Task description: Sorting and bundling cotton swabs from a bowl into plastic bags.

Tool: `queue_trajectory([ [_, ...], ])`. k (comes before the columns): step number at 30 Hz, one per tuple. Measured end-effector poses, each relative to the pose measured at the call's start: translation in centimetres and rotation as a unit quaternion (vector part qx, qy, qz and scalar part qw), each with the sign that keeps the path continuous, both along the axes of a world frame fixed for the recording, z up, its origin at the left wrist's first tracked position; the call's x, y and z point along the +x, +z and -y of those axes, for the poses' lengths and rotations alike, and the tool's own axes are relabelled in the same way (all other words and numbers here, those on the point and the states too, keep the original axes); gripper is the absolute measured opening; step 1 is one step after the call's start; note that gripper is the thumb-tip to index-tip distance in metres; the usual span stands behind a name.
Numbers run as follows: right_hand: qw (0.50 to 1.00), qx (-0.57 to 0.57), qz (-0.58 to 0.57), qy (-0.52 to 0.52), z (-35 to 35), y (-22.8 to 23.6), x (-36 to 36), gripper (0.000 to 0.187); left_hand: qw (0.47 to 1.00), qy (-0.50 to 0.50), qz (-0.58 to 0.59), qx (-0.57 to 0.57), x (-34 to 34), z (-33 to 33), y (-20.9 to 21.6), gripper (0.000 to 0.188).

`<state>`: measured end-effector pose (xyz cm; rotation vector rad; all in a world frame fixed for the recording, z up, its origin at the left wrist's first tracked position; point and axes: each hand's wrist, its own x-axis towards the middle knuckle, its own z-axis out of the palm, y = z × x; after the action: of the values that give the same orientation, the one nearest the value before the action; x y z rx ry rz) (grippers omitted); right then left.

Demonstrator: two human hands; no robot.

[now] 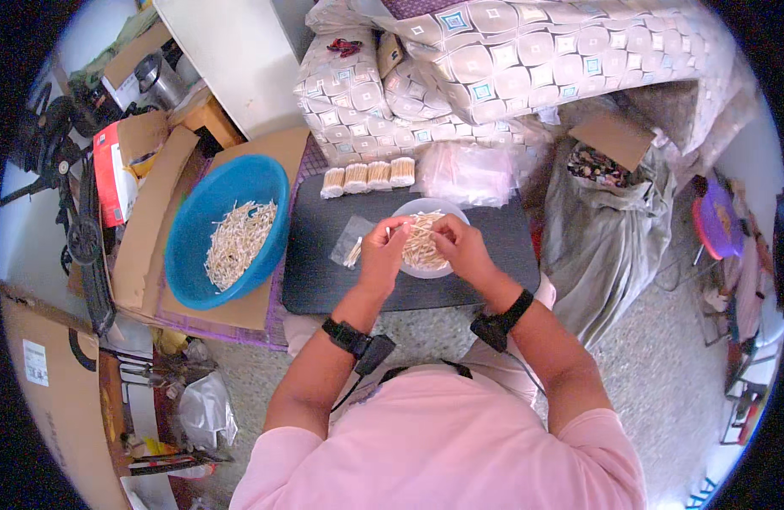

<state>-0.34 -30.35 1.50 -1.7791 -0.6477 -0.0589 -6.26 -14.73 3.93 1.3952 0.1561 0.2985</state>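
Observation:
A white bowl (pixel 427 273) heaped with wooden-stick cotton swabs (pixel 421 250) stands on a small dark table (pixel 366 293). Over its left side is my left hand (pixel 383 246), its fingers closed in a pinch on cotton swabs. My right hand (pixel 461 244) is at the bowl's right side, thumb and fingertips pressed together on cotton swabs; how many is too small to tell. Left of my left hand lies a clear plastic bag (pixel 351 235) with a few swabs at its lower edge.
Several packed bundles of swabs (pixel 368 177) and a pile of clear bags (pixel 467 174) line the table's far edge. A blue basin (pixel 178 255) of loose swabs sits at left on cardboard. A patterned sofa (pixel 528 55) stands behind; a grey sack (pixel 608 229) is at right.

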Motion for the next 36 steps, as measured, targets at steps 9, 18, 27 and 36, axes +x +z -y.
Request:
queue_trajectory([
  [9, 0.972, 0.167, -0.156, 0.056, 0.2, 0.8, 0.5, 0.006, 0.990, -0.089, -0.107, 0.016, -0.9, 0.1, -1.2, 0.013],
  [18, 0.977, 0.130, -0.149, 0.076, 0.3, 0.9, 0.2, 0.007, 0.973, -0.191, -0.113, -0.063, -1.2, 0.3, -1.1, 0.019],
  [27, 0.986, 0.051, -0.078, 0.137, 1.2, 1.9, 0.4, 0.006, 0.978, -0.138, -0.108, -0.113, -0.7, -1.3, 0.7, 0.026],
  [36, 0.992, -0.060, 0.060, 0.092, 0.6, 2.7, -0.4, 0.011, 0.958, -0.236, -0.141, 0.082, -0.3, -1.4, 0.2, 0.024],
])
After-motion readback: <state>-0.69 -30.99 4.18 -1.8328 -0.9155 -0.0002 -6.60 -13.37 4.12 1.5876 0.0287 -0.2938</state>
